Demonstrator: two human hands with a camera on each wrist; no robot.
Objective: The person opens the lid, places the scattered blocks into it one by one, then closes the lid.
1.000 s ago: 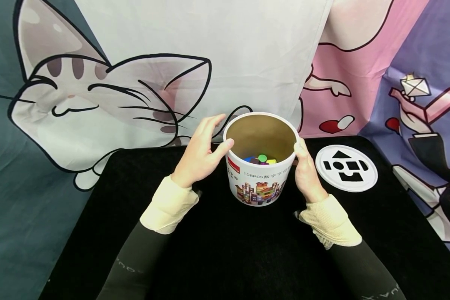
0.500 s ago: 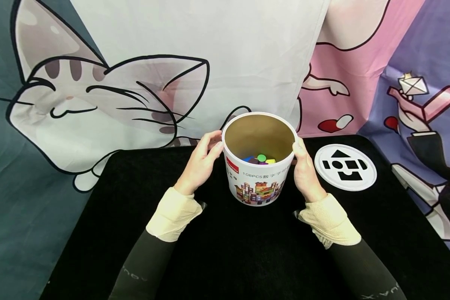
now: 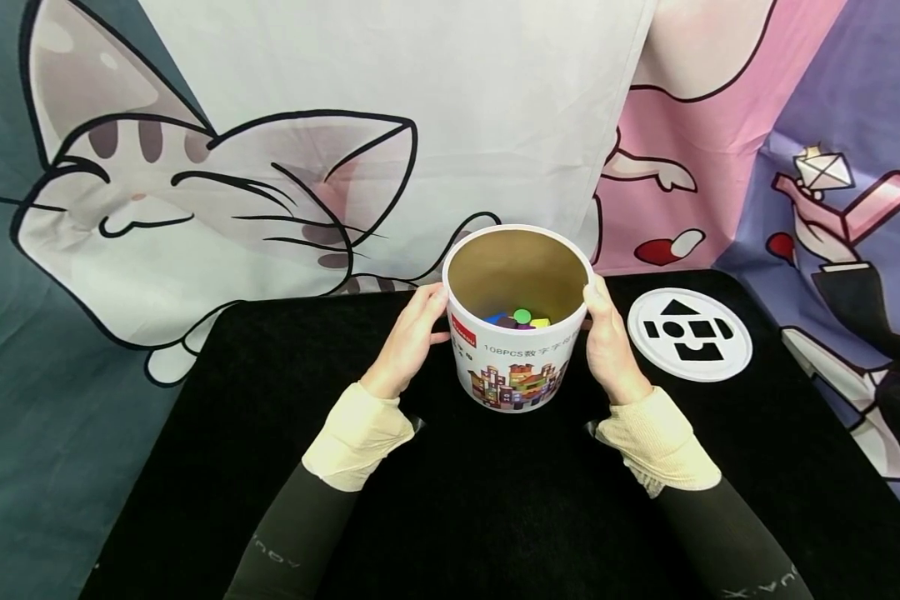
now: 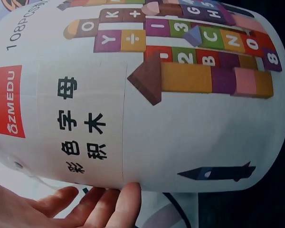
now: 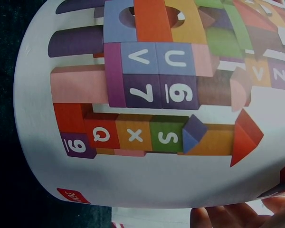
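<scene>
A white bucket [image 3: 513, 367] printed with pictures of coloured building blocks stands upright, its top uncovered. Inside, near the bottom, lie several blocks: a green one [image 3: 522, 316], a yellow one [image 3: 540, 322] and blue and purple pieces partly hidden by the front wall. My left hand [image 3: 407, 342] holds the bucket's left side just under the rim; in the left wrist view its fingers [image 4: 126, 206] lie against the printed wall. On the opposite side my right hand [image 3: 610, 346] grips the rim and upper wall, with fingertips [image 5: 230, 216] showing at the wall's edge in the right wrist view.
To the right of the bucket a round white lid [image 3: 690, 367] with shaped cut-outs lies flat on the black tabletop [image 3: 480, 500]. Behind the table hangs a cloth backdrop [image 3: 525, 108] with cartoon figures.
The left hand, spread and beside the rim a second ago, has closed in against the bucket's left side. The right hand keeps its hold. The bucket has stayed in place.
</scene>
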